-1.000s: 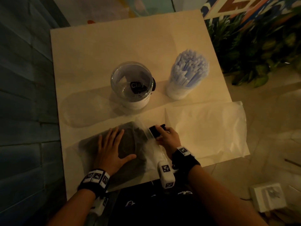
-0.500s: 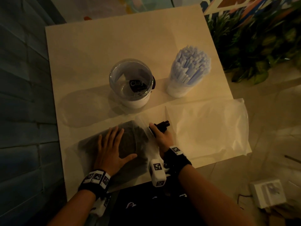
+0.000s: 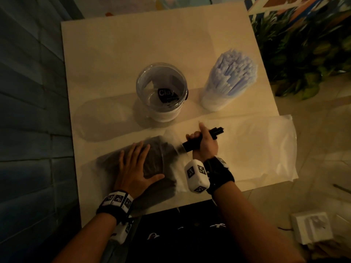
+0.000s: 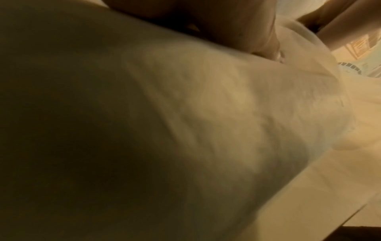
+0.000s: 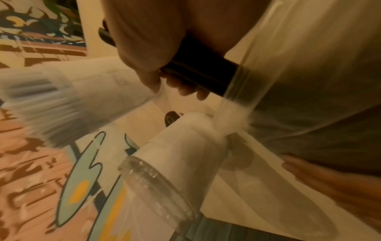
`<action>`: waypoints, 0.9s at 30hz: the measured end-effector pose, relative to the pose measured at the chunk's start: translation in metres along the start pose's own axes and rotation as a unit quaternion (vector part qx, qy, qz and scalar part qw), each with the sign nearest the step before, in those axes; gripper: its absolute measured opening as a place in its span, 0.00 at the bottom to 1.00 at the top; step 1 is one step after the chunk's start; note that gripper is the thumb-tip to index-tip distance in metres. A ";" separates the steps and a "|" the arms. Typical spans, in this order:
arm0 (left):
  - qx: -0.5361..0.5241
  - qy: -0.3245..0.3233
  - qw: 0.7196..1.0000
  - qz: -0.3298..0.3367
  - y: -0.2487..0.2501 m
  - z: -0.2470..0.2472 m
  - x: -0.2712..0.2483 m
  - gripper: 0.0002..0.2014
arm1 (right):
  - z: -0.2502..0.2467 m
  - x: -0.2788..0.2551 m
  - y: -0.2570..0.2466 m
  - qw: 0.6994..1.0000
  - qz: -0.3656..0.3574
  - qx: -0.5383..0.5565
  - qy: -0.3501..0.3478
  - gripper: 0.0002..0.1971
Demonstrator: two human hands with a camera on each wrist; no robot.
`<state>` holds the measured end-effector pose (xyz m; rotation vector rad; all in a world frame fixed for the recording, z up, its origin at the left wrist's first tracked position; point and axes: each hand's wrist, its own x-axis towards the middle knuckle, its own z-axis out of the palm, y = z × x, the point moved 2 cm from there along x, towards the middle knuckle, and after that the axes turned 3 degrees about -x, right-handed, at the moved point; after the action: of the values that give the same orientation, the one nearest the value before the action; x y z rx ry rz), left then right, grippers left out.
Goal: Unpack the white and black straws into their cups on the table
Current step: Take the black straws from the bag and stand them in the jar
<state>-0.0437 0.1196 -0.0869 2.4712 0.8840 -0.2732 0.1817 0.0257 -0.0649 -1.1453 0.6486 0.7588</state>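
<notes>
- Right-hand grip: we see the fingers curled tight around a handful of black plastic straws, clamped, with the straw ends poking out past the thumb side.
- Left-hand grip: fingers straight and spread, palm pressing flat on the clear plastic bag of black straws, pinning it to the pale counter.
- Held bundle: partly out of the bag mouth, its rear part inside the film; the right wrist view shows the film wrapped close around it.
- Targets: the clear plastic cup with a white base, empty, stands just behind the bag; the second cup, packed with white straws, stands to its right. An emptied bag lies flat under the right hand.
- We judge the step to be drawing the black handful free for the empty cup.
- Risks: the clinging film may drag loose straws out onto the counter; a slack grip would let the bundle fan and spill; a sweeping lift could tip the light, empty cup nearby.
</notes>
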 end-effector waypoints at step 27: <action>-0.850 -0.113 0.457 -0.236 0.098 -0.121 0.025 0.30 | 0.102 -0.171 -0.092 0.837 -0.321 -0.239 -0.374 0.11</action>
<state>0.0409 0.1301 0.0463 0.2377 0.8697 0.1431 0.1613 0.0692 0.1489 -1.2762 -0.6103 0.7106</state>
